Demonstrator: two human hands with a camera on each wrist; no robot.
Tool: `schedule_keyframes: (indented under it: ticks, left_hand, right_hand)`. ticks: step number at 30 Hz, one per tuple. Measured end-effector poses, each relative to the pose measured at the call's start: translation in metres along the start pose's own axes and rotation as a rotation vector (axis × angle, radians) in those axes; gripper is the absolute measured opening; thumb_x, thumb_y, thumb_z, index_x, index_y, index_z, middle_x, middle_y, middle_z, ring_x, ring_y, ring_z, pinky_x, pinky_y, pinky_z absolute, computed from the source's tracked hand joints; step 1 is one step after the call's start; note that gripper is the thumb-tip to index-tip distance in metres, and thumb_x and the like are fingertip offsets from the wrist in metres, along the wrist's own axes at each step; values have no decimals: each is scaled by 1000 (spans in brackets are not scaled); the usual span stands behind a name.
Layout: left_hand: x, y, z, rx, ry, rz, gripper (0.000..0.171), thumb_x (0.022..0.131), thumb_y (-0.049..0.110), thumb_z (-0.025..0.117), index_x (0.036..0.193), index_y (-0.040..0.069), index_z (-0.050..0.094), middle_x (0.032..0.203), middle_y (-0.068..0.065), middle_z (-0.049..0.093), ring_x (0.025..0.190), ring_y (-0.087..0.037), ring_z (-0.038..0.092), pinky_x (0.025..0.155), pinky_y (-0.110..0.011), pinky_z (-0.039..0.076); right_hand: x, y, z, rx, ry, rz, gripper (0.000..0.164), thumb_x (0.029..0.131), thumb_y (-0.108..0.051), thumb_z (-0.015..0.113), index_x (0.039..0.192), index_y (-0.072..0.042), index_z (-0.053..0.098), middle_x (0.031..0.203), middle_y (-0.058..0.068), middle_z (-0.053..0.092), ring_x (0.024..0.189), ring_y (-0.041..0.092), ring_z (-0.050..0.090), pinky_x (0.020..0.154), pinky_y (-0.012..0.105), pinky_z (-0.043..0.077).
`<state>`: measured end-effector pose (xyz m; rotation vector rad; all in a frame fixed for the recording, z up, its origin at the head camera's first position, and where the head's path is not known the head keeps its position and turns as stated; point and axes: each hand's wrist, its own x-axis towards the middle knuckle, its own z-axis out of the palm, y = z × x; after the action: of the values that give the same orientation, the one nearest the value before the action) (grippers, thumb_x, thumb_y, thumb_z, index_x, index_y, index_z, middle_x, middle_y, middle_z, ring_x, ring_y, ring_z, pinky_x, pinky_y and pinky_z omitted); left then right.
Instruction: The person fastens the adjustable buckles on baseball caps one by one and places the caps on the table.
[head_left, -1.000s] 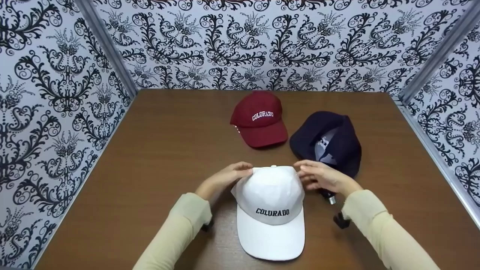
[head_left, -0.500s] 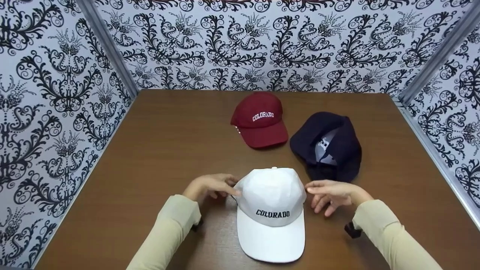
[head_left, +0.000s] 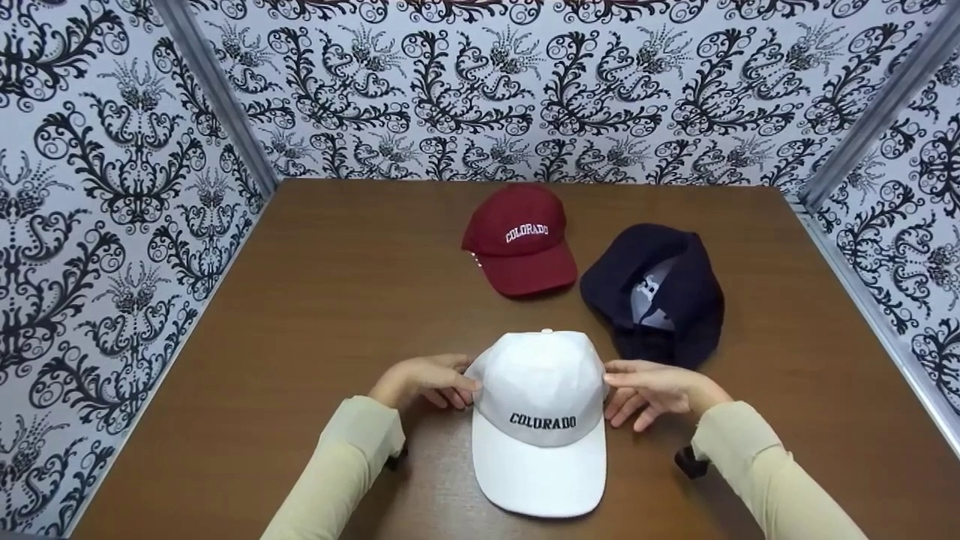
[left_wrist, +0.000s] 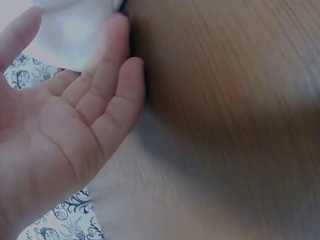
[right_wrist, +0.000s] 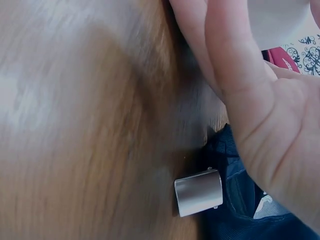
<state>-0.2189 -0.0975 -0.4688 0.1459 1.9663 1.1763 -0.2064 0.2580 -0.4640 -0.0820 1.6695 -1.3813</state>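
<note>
**The white cap (head_left: 540, 390) sits between my left hand (head_left: 429, 381) and my right hand (head_left: 654, 388)**

I have the white cap on the near part of the brown table (head_left: 337, 300), its brim towards me and the black COLORADO lettering (head_left: 543, 421) facing me. My left hand is at one side of the crown, my right hand at the other, and both sets of fingertips reach the cloth. On each hand the thumb stands apart from the fingers, which are only slightly bent. Whether either hand pinches the edge or simply rests against it, I cannot tell.

My left wrist view shows the palm, with the white crown beyond the thumb and fingers. In my right wrist view, a silver buckle (right_wrist: 200, 194) lies beside the navy cap (head_left: 690, 292).

That navy cap is just past my right hand, its opening partly showing and a greyish patch inside. Beyond the white cap lies the red cap (head_left: 521, 240), brim also towards me, with white COLORADO lettering and small bright pieces along one side. Black-and-white patterned walls (head_left: 495, 90) stand around the table. My pale sleeves (head_left: 360, 435) end in wide cuffs at the wrists.
</note>
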Motion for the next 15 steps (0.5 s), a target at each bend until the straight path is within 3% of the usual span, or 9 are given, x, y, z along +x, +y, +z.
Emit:
schedule_keyframes:
  ticks: [9,15]
  left_hand:
    - [1,0,-6,-107,92,90,74,77,30,63,138,15,23,94,-10,58,79,-17,60,72,-34,47]
    - [5,-2,-8,-181,187,113,78,78,28,61,140,12,16,101,-13,54,74,-17,59,65,-30,47]
  right_hand:
    - [8,-9,-2,-7,66,-62,68,90,-35,47,140,-9,10,100,17,61,90,26,61,64,34,50]
    - [16,-12,0,19,143,-122,72,89,-34,47,141,-9,5,107,19,59,92,24,60,67,35,49]
